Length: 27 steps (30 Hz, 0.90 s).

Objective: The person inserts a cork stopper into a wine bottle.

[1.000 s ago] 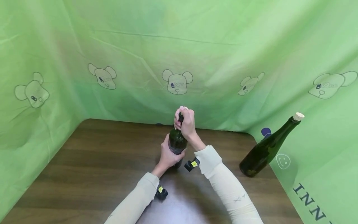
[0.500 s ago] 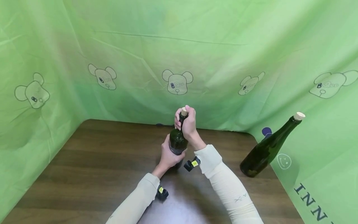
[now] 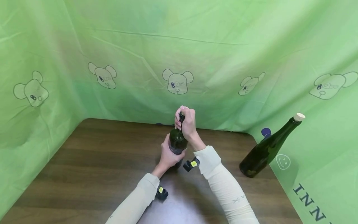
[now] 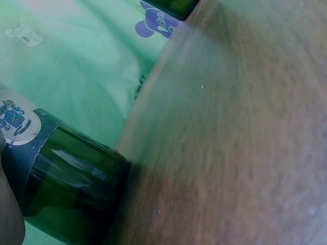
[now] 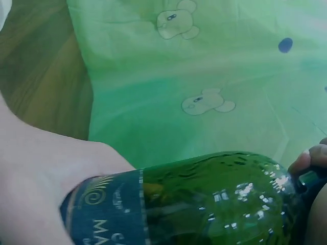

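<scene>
A dark green wine bottle (image 3: pixel 178 138) stands upright near the back middle of the table. My left hand (image 3: pixel 169 155) grips its body from the near side; in the right wrist view that hand (image 5: pixel 30 189) wraps the dark label (image 5: pixel 107 209). My right hand (image 3: pixel 189 124) curls its fingers round the neck, and its thumb lies over the top, covering the cork. From the left wrist view, the lower part of the bottle (image 4: pixel 76 178) rests on the table. Fingers of the right hand (image 5: pixel 312 157) show at the neck in the right wrist view.
A second green bottle (image 3: pixel 264 152) stands at the table's right side, with a pale cork (image 3: pixel 299 117) in its mouth. The brown wooden table (image 3: pixel 112 161) is enclosed by green printed cloth (image 3: pixel 134 56) at the back and sides. Dark cameras hang at both wrists.
Half a second ago the right thumb stood beside the mouth and the cork was exposed; now the thumb lies over the top again, as one second ago. Left hand and bottles stay put.
</scene>
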Each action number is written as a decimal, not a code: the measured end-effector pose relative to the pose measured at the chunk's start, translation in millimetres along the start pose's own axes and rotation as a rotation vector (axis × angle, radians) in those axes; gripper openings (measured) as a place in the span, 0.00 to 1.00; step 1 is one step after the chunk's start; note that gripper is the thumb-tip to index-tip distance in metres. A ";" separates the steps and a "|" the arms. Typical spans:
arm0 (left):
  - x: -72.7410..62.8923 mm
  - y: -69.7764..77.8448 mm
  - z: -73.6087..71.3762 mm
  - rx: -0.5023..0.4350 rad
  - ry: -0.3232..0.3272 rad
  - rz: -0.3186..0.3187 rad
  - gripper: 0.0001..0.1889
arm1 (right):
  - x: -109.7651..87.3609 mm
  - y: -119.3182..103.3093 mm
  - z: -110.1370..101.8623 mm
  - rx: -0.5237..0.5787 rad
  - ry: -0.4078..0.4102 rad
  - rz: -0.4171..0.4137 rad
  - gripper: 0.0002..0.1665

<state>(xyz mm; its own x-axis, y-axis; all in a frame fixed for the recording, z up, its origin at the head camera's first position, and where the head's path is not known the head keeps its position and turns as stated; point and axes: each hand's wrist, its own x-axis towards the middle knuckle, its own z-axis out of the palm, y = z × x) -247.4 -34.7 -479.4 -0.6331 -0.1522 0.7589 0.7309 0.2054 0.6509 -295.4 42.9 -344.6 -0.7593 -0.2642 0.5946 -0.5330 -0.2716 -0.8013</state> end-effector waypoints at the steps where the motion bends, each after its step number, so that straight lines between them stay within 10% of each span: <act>1: -0.3 -0.4 -0.1 0.003 0.001 0.001 0.36 | 0.1 -0.4 0.3 -0.001 0.002 -0.001 0.29; 14: -3.5 -1.5 -1.1 0.005 -0.008 -0.020 0.36 | -7.2 4.4 -0.2 0.078 -0.021 0.030 0.33; 21: -13.2 -43.6 5.6 0.011 0.000 -0.022 0.38 | -4.2 3.8 0.9 -0.012 0.006 -0.021 0.30; 27: -10.4 -43.8 6.6 0.016 0.011 -0.004 0.38 | 0.3 0.6 2.4 -0.060 0.021 -0.048 0.29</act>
<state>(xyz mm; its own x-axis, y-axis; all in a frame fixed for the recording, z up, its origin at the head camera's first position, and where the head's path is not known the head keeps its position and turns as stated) -274.5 -35.8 -515.9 -0.6331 -0.1632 0.7566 0.7241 0.2204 0.6535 -295.1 40.5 -344.7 -0.7394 -0.2329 0.6316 -0.5899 -0.2279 -0.7746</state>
